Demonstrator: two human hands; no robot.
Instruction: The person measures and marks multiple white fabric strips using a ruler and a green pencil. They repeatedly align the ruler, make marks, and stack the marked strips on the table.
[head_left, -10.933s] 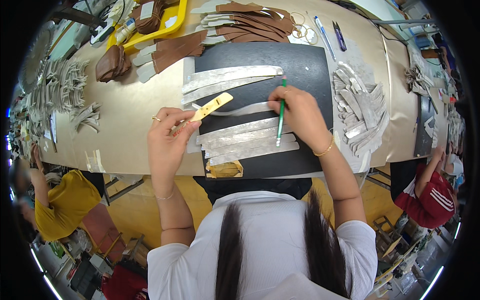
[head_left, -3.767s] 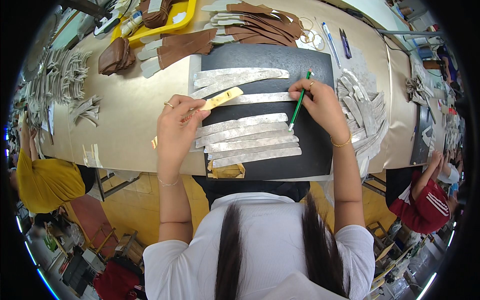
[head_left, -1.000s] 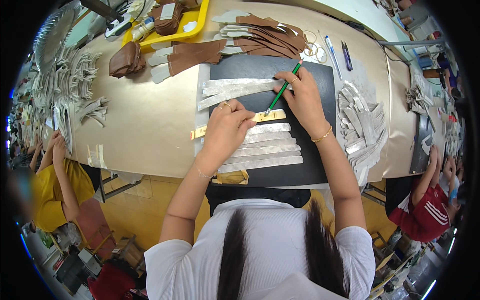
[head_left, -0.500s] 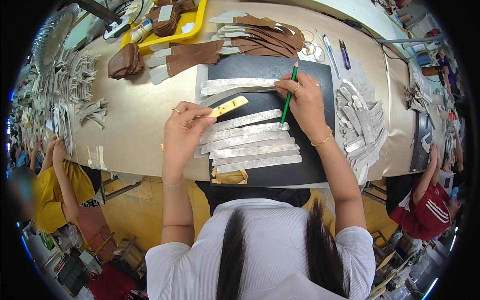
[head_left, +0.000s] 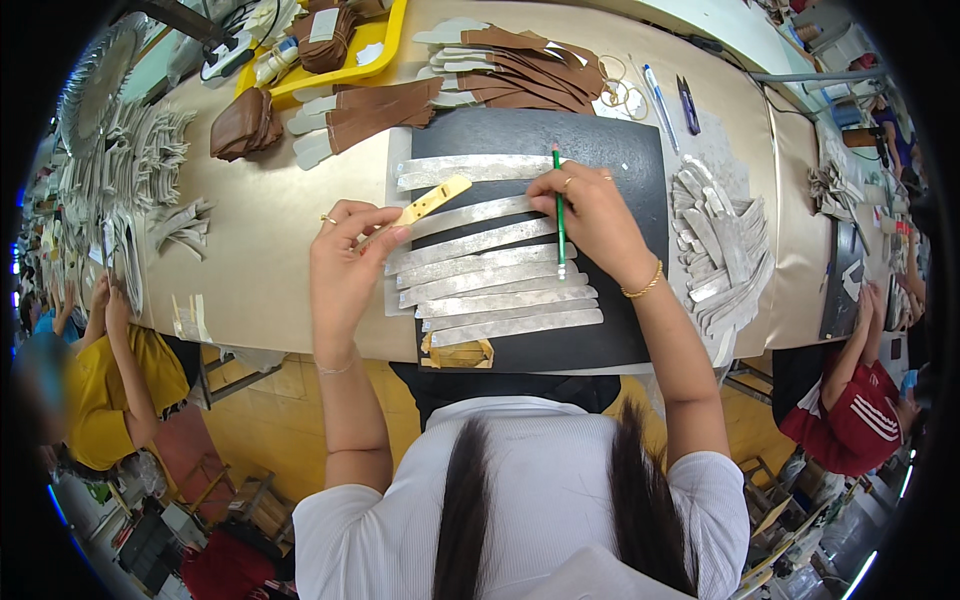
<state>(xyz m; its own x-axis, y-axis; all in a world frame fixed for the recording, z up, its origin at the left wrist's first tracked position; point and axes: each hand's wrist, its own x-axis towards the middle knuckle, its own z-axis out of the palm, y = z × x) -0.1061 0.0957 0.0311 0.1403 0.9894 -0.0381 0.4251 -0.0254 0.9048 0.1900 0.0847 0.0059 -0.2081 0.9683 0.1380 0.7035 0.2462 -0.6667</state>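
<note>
My left hand point(head_left: 350, 255), its fingers pinched, grips a pale yellow template strip point(head_left: 440, 197) with small holes and a slot. My right hand point(head_left: 595, 220) holds a green pencil point(head_left: 561, 235) upright between its fingers, and its fingertips also touch the right end of a grey-silver strip point(head_left: 475, 213). That strip's left end runs under the template to my left fingers; whether they pinch it too is hidden. Several similar silver strips point(head_left: 510, 312) lie side by side below on a black board point(head_left: 625, 330), and another silver strip point(head_left: 450, 172) lies above.
A heap of silver strips point(head_left: 730, 250) lies right of the board. Brown leather pieces point(head_left: 530, 85), a yellow tray point(head_left: 395, 45), a pen point(head_left: 657, 95) and thread snips point(head_left: 688, 105) stand along the far side. Grey strips point(head_left: 150, 150) pile up leftward. Co-workers point(head_left: 125, 390) sit either side.
Both hands have moved slightly left and down with the template and pencil. The strip at my right fingertips has come away from the upper strip, down toward the row, and now shows its broad face.
</note>
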